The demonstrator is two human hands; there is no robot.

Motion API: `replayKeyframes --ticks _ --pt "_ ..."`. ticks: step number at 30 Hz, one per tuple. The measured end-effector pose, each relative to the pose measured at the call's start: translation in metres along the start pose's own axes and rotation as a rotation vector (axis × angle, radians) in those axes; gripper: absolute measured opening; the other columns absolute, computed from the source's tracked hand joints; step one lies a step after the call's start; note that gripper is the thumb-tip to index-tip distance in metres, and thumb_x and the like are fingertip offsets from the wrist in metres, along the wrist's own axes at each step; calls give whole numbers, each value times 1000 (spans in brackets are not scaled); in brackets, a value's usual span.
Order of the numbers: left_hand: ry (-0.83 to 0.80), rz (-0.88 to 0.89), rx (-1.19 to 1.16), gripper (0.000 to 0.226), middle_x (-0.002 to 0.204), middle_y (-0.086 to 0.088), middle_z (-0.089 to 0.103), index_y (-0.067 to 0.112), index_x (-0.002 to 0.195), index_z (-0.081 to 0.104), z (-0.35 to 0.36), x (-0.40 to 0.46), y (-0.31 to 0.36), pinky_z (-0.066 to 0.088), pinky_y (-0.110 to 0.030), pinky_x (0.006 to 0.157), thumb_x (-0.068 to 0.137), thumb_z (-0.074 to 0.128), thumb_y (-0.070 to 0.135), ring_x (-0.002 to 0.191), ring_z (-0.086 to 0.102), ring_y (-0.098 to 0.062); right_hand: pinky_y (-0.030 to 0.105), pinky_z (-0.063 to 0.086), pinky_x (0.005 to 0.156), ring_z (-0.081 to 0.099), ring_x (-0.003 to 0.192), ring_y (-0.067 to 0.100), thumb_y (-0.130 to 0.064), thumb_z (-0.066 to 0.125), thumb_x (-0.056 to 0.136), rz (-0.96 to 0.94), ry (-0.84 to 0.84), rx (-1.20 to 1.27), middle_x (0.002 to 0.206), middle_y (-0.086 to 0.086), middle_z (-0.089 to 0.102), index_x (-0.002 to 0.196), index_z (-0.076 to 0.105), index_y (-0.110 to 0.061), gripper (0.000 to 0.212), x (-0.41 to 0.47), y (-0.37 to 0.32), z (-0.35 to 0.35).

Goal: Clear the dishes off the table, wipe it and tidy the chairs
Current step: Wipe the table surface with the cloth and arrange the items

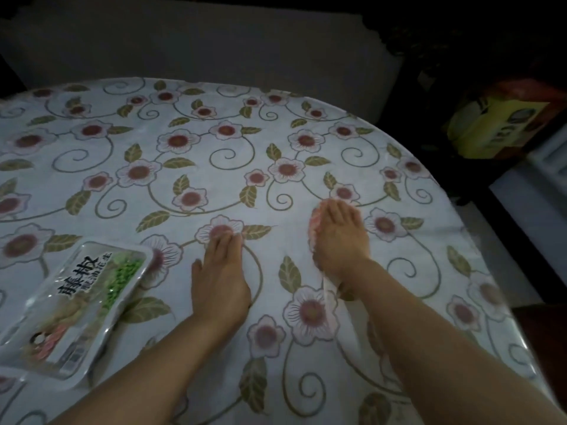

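Dim light falls on a round table [306, 139] under a glossy white cover printed with pink flowers, green leaves and curling stems. Nearest, at the left edge, lies a sealed white plastic food packet [76, 305] with black characters and a patch of green on its label. Just right of it the left hand [219, 280] rests palm down, fingers straight and flat on the cover, holding nothing. Farther right, the right hand [337, 240] presses a pale pink cloth [316, 225] onto the cover, fingers stretched over it; the cloth shows along the hand's left side. Beyond the table's far right rim, a yellow and red box [497, 124] sits in darkness.
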State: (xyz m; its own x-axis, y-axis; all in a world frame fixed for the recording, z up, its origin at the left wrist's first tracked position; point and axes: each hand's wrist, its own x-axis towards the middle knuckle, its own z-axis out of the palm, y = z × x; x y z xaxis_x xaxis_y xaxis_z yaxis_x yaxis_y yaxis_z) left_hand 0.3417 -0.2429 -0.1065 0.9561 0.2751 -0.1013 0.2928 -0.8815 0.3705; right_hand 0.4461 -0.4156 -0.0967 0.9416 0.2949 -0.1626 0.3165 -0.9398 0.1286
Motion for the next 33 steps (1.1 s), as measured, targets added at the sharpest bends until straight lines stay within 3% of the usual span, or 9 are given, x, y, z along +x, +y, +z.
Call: replayKeyframes --ticks 6,9,13,16,20,23,26,30,33 --pt "-42 54 63 60 161 5 1 22 150 17 8 6 20 13 -51 116 94 37 10 147 -1 -20 45 13 117 13 143 32 -40 13 85 232 30 221 154 20 17 146 20 3 75 -6 53 20" --pt "-50 54 87 57 161 4 0 23 150 17 8 7 16 13 -51 116 96 34 13 148 -1 -21 50 30 108 34 128 37 -21 14 85 -47 148 247 137 22 39 131 44 4 60 -19 -8 21" --pt "-92 81 97 57 161 5 -2 25 152 13 6 5 15 13 -50 117 98 30 16 148 -3 -19 40 10 120 13 145 22 -17 41 94 -363 137 397 157 6 20 150 19 -9 60 -56 -29 16" --pt "-100 93 113 62 161 6 -5 26 152 10 6 5 12 12 -49 117 96 33 14 148 -4 -18 40 30 111 38 132 29 -7 42 89 -130 221 306 137 7 45 133 46 -8 44 -35 25 25" --pt "-93 77 112 62 160 6 -7 26 152 10 8 3 14 9 -50 117 96 34 13 148 -7 -18 41 16 118 24 139 29 -27 28 95 252 196 313 152 7 26 145 25 -1 56 -15 32 28" --pt "-105 78 129 58 161 6 -6 25 152 10 5 5 13 10 -52 117 98 31 15 148 -6 -19 43 20 117 27 137 33 -16 18 86 -76 267 301 148 11 30 144 25 -3 60 -46 -31 40" --pt "-148 95 136 62 161 5 -7 25 152 7 1 3 13 11 -51 117 97 31 13 148 -7 -19 41 14 118 22 143 28 -19 47 85 -373 240 298 154 11 26 149 22 -6 69 -74 -18 34" --pt "-132 86 135 65 160 7 -11 27 152 4 5 1 14 8 -50 118 96 33 13 147 -10 -17 35 5 119 15 144 26 -23 18 90 114 210 252 156 13 18 150 15 -6 62 -44 88 40" --pt "-111 77 142 62 160 7 -9 27 152 7 8 1 13 7 -51 117 97 33 13 147 -9 -18 41 15 117 20 140 34 -26 23 88 272 140 224 150 22 24 144 24 3 63 -33 77 32"
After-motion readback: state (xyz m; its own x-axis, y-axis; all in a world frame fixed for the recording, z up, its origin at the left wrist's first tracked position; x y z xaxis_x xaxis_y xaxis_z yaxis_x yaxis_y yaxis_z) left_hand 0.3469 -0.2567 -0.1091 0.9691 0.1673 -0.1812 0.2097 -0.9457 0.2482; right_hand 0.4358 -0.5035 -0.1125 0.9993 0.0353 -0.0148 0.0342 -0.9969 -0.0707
